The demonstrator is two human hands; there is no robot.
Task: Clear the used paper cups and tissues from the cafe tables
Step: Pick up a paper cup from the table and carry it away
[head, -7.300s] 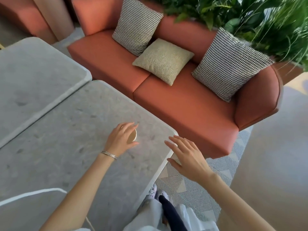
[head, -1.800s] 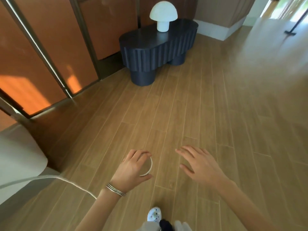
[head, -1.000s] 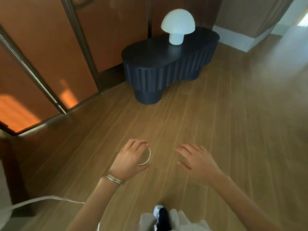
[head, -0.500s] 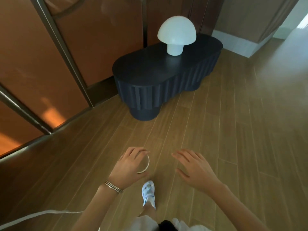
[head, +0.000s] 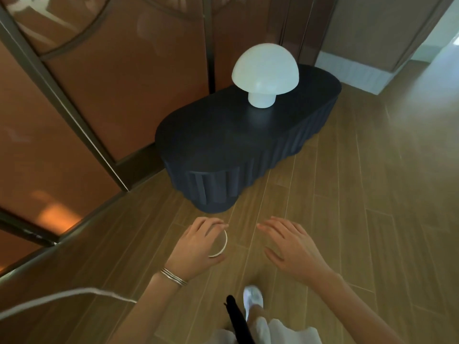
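Observation:
My left hand (head: 198, 247) is wrapped around a paper cup (head: 221, 244), held from above; only the cup's white rim and a slice of its inside show past my fingers. I carry it at waist height over the wooden floor. My right hand (head: 290, 247) hovers beside it, palm down, fingers spread, holding nothing. No tissue is in view.
A dark fluted oval side table (head: 248, 150) stands straight ahead with a white mushroom lamp (head: 265, 75) on it. Orange glass panels in metal frames (head: 74, 100) run along the left. Wooden floor (head: 372, 194) stretches to the right. My white shoe (head: 252, 297) is below.
I have walked from the sofa tables onto the wooden floor and closer to the dark side table, which now looms larger. The cup stays in my left hand.

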